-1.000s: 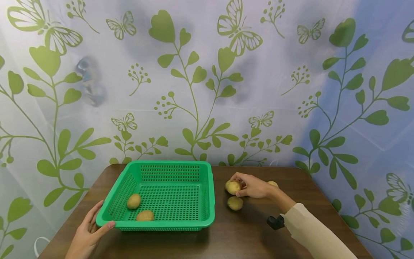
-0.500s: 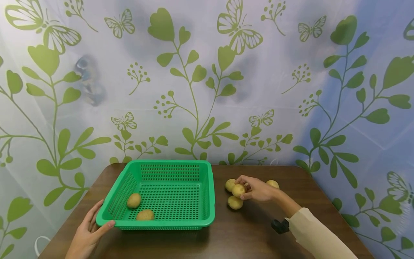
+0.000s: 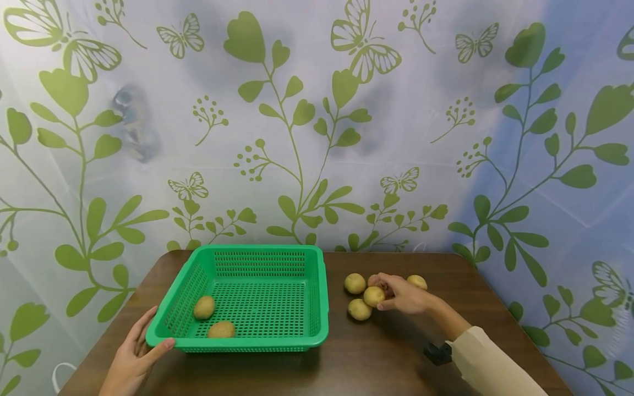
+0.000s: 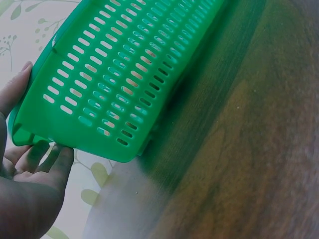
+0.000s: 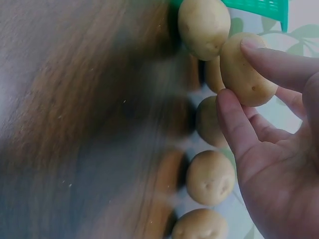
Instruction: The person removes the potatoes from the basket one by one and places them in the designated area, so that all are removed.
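My left hand [image 3: 132, 352] grips the near-left corner of a green plastic basket [image 3: 247, 344], its thumb [image 4: 15, 89] at the rim and its fingers curled underneath. Two potatoes [image 3: 204, 307] lie inside, toward the left and the near wall. To the right of the basket, my right hand [image 3: 403, 294] holds a potato [image 3: 373, 297] between thumb and fingers. In the right wrist view, that held potato [image 5: 246, 69] sits in front of several others. Two potatoes [image 3: 355, 283] lie just left of the hand, and another potato [image 3: 417, 282] lies beyond the wrist.
Everything stands on a dark brown wooden table [image 3: 366, 363]. Behind it hangs a pale curtain [image 3: 307, 137] printed with green leaves and butterflies. A black device [image 3: 438, 353] is at my right wrist, below the cream sleeve [image 3: 490, 357]. A white loop [image 3: 61, 374] shows at lower left.
My right hand has drawn a potato to the right and slightly nearer, uncovering the potato at the back left. The left hand and basket have stayed put.
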Available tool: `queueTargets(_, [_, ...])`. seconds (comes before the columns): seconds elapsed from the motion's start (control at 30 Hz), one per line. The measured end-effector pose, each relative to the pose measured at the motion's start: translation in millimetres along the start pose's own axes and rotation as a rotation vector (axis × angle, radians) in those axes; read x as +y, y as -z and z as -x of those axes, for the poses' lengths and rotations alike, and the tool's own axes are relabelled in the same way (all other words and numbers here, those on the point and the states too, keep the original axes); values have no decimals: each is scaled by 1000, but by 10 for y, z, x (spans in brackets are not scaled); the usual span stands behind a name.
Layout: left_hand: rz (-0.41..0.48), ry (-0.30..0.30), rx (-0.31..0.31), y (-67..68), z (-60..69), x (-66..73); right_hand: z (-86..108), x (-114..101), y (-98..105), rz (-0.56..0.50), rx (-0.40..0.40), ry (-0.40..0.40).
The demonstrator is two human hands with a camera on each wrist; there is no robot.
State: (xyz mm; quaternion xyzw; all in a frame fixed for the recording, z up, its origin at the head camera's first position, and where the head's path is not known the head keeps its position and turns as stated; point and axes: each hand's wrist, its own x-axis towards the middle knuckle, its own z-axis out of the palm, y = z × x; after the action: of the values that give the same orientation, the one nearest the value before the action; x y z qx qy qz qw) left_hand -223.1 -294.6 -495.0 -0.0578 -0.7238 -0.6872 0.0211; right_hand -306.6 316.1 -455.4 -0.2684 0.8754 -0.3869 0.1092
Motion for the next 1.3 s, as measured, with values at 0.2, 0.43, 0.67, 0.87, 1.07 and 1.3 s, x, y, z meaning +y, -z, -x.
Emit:
queueTargets(0.2, [19, 9, -7, 5, -5, -7, 72, 69, 9, -13, 14, -8])
queueTargets(0.43, [14, -2, -10, 2, -8, -5, 173, 118, -24, 2, 35, -21])
queueTargets(0.67, [57, -12, -17, 9, 0, -28, 251, 215, -79, -23, 32, -20])
queueTargets(0.87, [38, 6, -8, 7, 2, -19, 300, 265, -128, -90, 34, -39])
queueTargets(1.07, [38, -1, -5, -1, -2, -15, 296, 235, -156, -138, 38, -72])
queueTargets(1.3, [10, -5, -7, 5, 5, -4, 264, 226, -153, -95, 22, -59])
